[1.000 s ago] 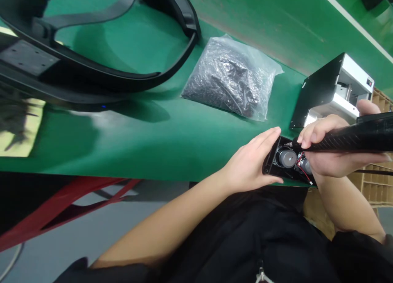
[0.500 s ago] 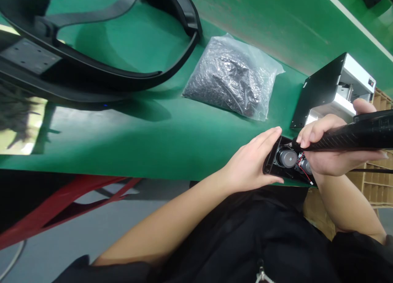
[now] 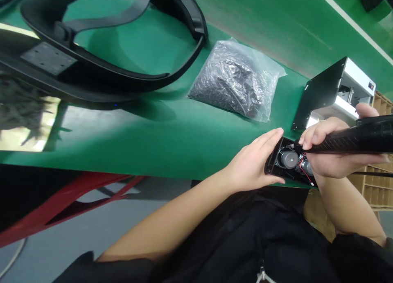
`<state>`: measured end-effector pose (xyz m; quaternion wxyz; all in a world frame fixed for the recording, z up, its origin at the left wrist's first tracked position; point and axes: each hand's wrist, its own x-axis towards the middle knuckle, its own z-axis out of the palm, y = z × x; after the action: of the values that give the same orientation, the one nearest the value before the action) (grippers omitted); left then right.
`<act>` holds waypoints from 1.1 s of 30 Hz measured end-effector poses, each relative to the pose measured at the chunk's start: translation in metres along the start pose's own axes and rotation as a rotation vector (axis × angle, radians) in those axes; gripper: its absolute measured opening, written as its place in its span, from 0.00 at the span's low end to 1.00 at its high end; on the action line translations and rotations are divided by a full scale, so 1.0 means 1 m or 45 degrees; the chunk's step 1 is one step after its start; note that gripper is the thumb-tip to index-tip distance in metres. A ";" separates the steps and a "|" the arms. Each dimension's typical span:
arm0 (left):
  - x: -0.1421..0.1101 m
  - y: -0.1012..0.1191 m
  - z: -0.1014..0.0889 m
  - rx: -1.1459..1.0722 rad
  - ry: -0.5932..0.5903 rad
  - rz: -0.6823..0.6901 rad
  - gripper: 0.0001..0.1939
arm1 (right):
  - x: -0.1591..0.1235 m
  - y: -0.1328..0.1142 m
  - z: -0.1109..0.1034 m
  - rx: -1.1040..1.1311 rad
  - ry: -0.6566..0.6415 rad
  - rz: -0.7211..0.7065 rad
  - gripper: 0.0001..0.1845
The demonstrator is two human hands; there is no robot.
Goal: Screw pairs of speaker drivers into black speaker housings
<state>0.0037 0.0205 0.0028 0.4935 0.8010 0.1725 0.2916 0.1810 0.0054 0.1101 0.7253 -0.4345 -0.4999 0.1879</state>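
Note:
My right hand is wrapped round a black electric screwdriver, held nearly level. Its bit points left, into a black speaker housing at the bench's near edge. Inside the housing sit two round grey speaker drivers; the nearer to my left hand is this speaker driver. Red and black wires with a small white plug run between them. My left hand grips the housing's left end, thumb on the near side and fingers on the far side. The right part of the housing is hidden under my right hand.
A clear plastic bag of dark small parts lies on the green bench. A large black headband-like frame stands at the left. Behind my right hand is a black and silver machine. Cardboard dividers stand at the right.
The whole view has shifted slightly, so the bench items appear a little further right. Both hands keep their places on the housing and screwdriver.

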 end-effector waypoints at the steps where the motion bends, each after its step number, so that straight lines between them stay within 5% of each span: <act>1: 0.000 0.000 0.000 -0.001 -0.001 -0.004 0.70 | 0.000 0.000 0.001 -0.016 0.003 -0.010 0.43; 23: 0.001 0.001 0.001 0.005 -0.019 -0.028 0.68 | -0.001 0.003 0.000 -0.022 -0.055 -0.026 0.41; 33: 0.002 0.002 0.001 0.023 0.012 -0.046 0.67 | -0.010 0.011 -0.011 0.046 -0.248 -0.078 0.41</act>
<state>0.0054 0.0203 0.0046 0.4907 0.8008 0.1917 0.2849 0.1882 -0.0006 0.0941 0.6864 -0.3856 -0.5775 0.2161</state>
